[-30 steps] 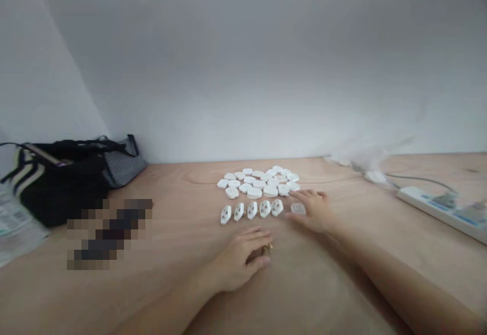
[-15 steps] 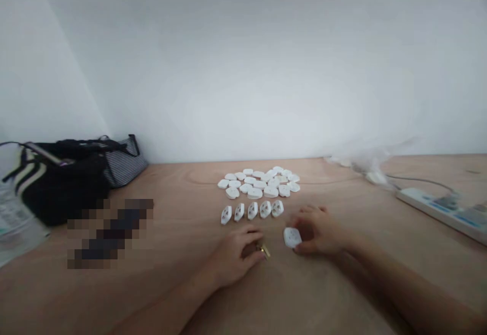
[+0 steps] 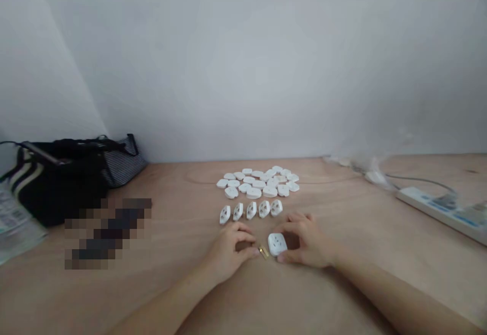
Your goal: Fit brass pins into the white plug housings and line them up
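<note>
My right hand (image 3: pixel 306 243) grips a small white plug-shaped plastic part (image 3: pixel 277 244), its holed face turned toward my left hand. My left hand (image 3: pixel 231 252) pinches a small brass metal piece (image 3: pixel 263 251) whose tip almost touches the white part. Both hands rest on the wooden table (image 3: pixel 342 233). Just beyond them stands a row of several white parts (image 3: pixel 251 210) on edge. Farther back lies a pile of several flat white parts (image 3: pixel 258 182).
A black and striped bag (image 3: pixel 72 172) sits at the left by the wall, with a blurred dark object (image 3: pixel 106 233) in front of it. A white power strip (image 3: pixel 445 210) with a cable lies at the right. A clear plastic wrapper (image 3: pixel 365 165) lies near the wall.
My right hand picked a white part from the right end of the row and carried it back toward my left hand. My left hand shifted slightly, keeping the brass piece.
</note>
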Available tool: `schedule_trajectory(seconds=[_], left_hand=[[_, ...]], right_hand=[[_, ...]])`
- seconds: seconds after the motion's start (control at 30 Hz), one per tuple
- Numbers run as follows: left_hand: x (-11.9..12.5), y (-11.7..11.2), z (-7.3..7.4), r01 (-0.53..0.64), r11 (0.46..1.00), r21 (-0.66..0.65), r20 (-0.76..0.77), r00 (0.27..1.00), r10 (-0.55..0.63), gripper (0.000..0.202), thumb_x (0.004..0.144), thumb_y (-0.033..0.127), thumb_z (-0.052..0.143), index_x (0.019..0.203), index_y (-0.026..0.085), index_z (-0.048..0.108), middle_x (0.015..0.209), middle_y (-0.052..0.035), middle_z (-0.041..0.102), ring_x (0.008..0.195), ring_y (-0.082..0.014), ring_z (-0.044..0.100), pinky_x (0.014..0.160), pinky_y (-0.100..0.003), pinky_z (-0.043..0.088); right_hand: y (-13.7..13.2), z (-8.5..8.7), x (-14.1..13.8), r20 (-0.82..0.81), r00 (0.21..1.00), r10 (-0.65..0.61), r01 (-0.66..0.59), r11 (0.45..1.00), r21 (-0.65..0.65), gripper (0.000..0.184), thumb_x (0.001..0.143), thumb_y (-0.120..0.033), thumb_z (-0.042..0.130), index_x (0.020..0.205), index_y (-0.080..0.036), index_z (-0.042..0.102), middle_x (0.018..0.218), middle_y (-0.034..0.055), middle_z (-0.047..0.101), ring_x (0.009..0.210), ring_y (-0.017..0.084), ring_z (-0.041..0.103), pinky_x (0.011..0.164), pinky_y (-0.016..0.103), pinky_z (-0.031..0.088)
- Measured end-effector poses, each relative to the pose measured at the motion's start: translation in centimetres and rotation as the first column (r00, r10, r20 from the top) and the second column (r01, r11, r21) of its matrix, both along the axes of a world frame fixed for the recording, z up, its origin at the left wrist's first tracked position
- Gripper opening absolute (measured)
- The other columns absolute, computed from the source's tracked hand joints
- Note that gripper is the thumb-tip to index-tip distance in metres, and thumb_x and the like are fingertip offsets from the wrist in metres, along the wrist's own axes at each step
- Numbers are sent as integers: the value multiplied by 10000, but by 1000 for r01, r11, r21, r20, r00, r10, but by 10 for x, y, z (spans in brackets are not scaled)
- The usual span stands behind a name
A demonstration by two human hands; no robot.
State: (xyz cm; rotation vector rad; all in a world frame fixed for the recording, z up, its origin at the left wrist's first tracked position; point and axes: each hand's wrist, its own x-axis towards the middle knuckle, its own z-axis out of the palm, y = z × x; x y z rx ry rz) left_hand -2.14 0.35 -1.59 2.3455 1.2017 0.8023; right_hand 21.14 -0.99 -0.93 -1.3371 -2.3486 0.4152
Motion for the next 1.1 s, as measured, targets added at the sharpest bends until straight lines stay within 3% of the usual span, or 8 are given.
schedule_trajectory(seconds=[0.23, 0.4, 0.57, 0.73, 1.1], left_hand=[[1, -2, 3, -28, 999, -31, 28, 999, 29, 35, 732, 196, 649, 752, 171, 666, 720, -8, 623, 642, -152, 578, 571, -229, 445], [3, -4, 3, 12, 1000, 27, 205, 979, -17, 92, 812, 194, 557, 816, 173, 646, 777, -22, 674, 731, -162, 613, 688, -257, 484], [8, -10, 0, 57, 996, -67, 350, 936, -30, 105, 815, 228, 580, 855, 167, 656, 802, -28, 700, 753, -170, 647, 703, -257, 514], [10, -14, 3, 66, 994, -90, 310, 950, -35, 106, 804, 235, 608, 832, 170, 687, 795, -24, 717, 750, -174, 659, 714, -259, 512], [10, -14, 7, 108, 993, 41, 236, 965, -115, 104, 812, 214, 609, 799, 169, 701, 771, -29, 710, 704, -161, 649, 673, -238, 500]], right_hand=[[-4, -2, -7, -105, 994, -28, 37, 996, 80, 374, 622, -504, 712, 882, -249, 630, 891, 14, 631, 895, 234, 517, 798, 383, 297], [-8, 0, -14, -140, 989, -43, 61, 990, 130, 379, 629, -512, 702, 887, -247, 620, 908, 17, 631, 911, 241, 510, 797, 380, 290], [-11, 2, -18, -157, 987, -12, 35, 989, 143, 368, 621, -504, 708, 875, -249, 631, 861, 18, 633, 887, 237, 515, 795, 382, 283], [-12, 3, -20, -192, 981, -9, 39, 987, 153, 389, 601, -504, 725, 883, -252, 634, 862, 16, 631, 889, 239, 514, 801, 384, 274], [-12, 0, -20, -213, 977, -7, 52, 977, 207, 382, 592, -491, 731, 870, -246, 638, 838, 15, 638, 868, 229, 519, 815, 386, 260]])
